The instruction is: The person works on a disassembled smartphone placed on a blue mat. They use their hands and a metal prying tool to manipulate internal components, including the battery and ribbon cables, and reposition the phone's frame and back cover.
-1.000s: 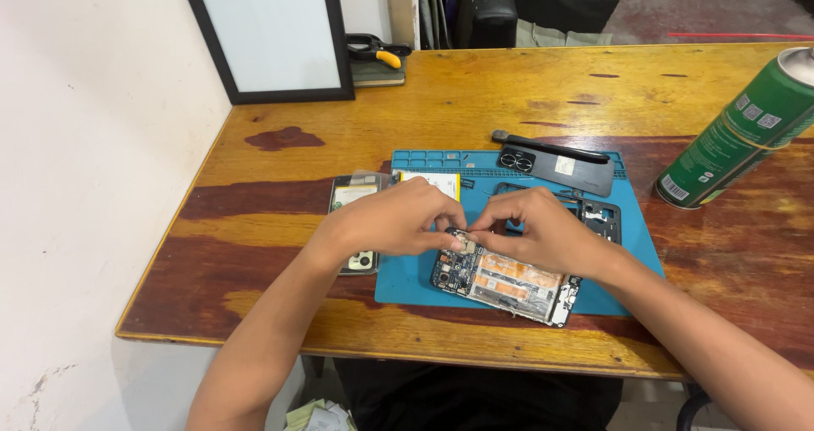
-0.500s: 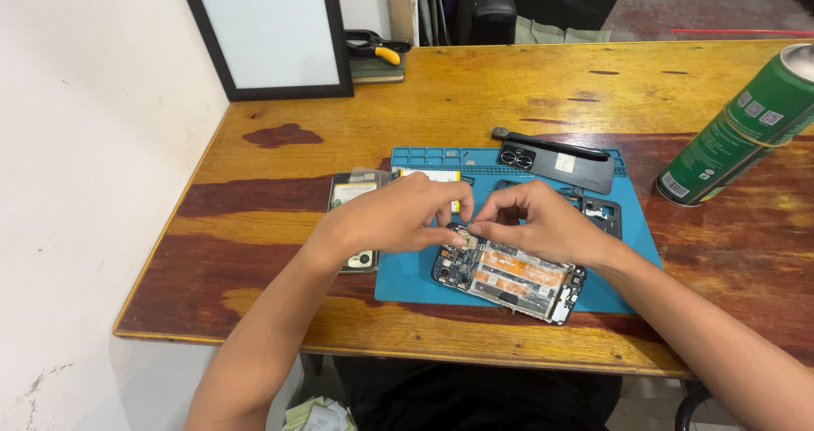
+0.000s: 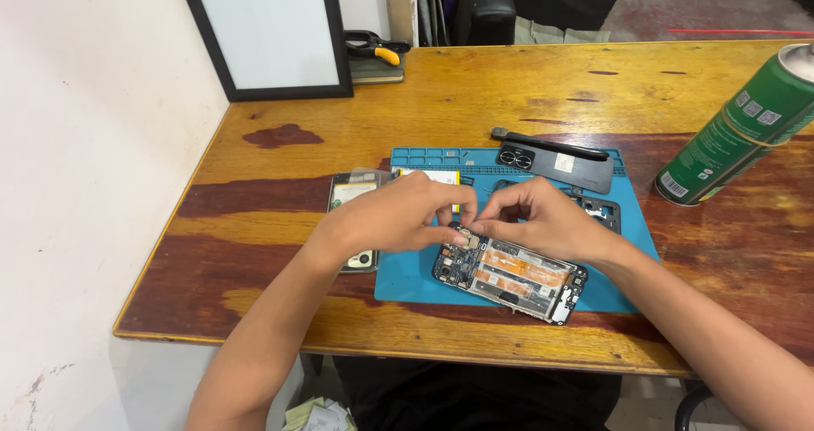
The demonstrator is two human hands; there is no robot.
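Head view looks down on a wooden bench (image 3: 509, 83) with a blue repair mat (image 3: 407, 278) near its front edge. A green spray can (image 3: 738, 134) leans at the right edge, and a dark phone back cover (image 3: 564, 161) lies at the mat's far edge. On the mat's front half sits an opened phone (image 3: 513, 274), circuit board exposed. Left hand (image 3: 398, 215) and right hand (image 3: 543, 219) meet fingertip to fingertip over its upper-left corner, pinching something too small to make out.
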